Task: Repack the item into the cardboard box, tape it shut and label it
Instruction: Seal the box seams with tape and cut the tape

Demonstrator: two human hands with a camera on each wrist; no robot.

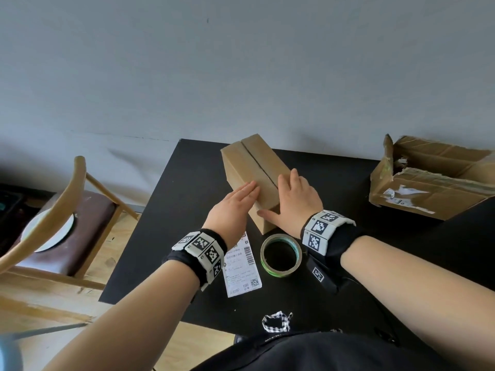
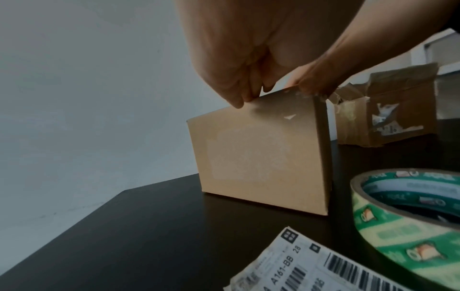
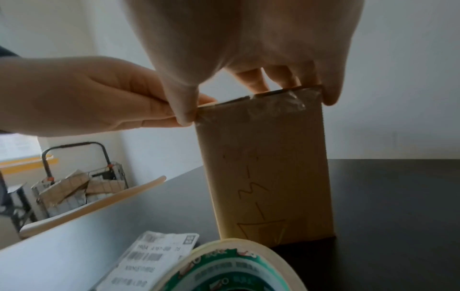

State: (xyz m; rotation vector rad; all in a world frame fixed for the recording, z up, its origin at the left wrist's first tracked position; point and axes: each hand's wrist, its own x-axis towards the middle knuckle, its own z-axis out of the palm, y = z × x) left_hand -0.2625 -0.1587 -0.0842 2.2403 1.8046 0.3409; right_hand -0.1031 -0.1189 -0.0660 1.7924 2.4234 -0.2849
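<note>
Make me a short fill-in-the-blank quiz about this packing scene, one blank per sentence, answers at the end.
1. Both hands rest on the flaps of the closed cardboard box, left hand and ____ hand.
2. The tape roll lies flat on the ____ table.
3. The shipping label lies to the ____ of the tape roll.
4. The torn box at the table's far right stands ____.

Answers: right; black; left; open

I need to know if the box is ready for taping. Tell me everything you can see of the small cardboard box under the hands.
The small cardboard box is plain brown, tall and narrow, standing on the black table. Its two top flaps are folded down with a dark seam between them, untaped. Old tape residue clings at one top edge, a pale patch marks one side, pen scribbles another. The left hand and right hand press flat on its near end.
</note>
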